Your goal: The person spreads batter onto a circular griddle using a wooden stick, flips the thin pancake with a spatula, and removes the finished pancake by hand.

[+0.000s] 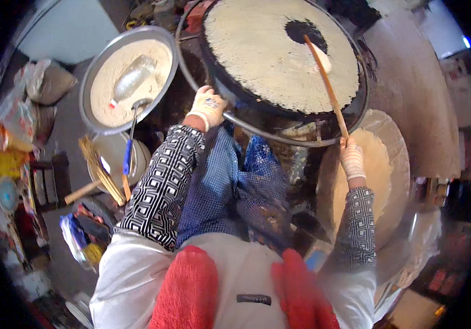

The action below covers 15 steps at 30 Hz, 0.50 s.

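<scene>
My left hand (207, 107), in a pale striped work glove, is closed on the metal ring (272, 136) that runs around a large round griddle (256, 98). A cream-coloured layer of batter (260, 53) covers most of the dark griddle. Towards the far right of it, a bare black patch (306, 32) shows. My right hand (351, 158), also gloved, grips the near end of a long wooden stick (329, 86). The stick slants across the griddle, its far tip over the black patch. Beside it lies a whiter lump of batter (322, 61).
Left of the griddle, a metal basin (85, 98) holds pale batter, a clear plastic scoop (134, 76) and a blue-handled ladle (128, 152). Below it, a straw brush (99, 168) lies across a white bucket (141, 158). A round flatbread stack (367, 177) sits on the right by my forearm.
</scene>
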{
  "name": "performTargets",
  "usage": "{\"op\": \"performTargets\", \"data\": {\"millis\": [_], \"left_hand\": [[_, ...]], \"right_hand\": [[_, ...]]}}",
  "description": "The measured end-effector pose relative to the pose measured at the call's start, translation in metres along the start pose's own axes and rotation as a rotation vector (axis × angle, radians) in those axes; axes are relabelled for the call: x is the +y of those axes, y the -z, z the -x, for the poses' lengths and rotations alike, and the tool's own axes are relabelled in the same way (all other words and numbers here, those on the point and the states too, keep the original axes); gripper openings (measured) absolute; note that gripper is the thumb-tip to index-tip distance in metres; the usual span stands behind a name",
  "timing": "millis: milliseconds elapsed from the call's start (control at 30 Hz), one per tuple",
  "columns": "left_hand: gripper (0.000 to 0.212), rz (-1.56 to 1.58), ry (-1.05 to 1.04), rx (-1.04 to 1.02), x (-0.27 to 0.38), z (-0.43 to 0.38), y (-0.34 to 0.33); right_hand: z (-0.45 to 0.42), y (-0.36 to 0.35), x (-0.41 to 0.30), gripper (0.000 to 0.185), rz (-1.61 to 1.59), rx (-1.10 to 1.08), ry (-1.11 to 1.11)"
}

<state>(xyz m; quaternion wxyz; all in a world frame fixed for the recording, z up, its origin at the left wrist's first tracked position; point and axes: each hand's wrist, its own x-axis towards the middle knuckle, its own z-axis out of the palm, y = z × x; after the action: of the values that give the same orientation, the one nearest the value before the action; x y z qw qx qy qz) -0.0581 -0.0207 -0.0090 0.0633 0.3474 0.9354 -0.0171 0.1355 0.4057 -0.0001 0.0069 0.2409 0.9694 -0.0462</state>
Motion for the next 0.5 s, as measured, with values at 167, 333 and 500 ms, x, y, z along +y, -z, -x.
{"op": "performTargets", "data": {"millis": [167, 333, 500], "left_hand": [[0.022, -0.111, 0.095, 0.051, -0.025, -0.001, 0.014], [0.066, -0.124, 0.318, 0.306, -0.052, 0.017, 0.005], [0.073, 0.012, 0.004, 0.560, 0.029, 0.031, 0.001]], "right_hand": [[0.004, -0.020, 0.026, 0.030, 0.068, 0.036, -0.007], [0.003, -0.007, -0.013, 0.030, -0.413, -0.071, 0.006], [0.015, -0.014, 0.004, 0.026, -0.215, 0.065, -0.011]]}}
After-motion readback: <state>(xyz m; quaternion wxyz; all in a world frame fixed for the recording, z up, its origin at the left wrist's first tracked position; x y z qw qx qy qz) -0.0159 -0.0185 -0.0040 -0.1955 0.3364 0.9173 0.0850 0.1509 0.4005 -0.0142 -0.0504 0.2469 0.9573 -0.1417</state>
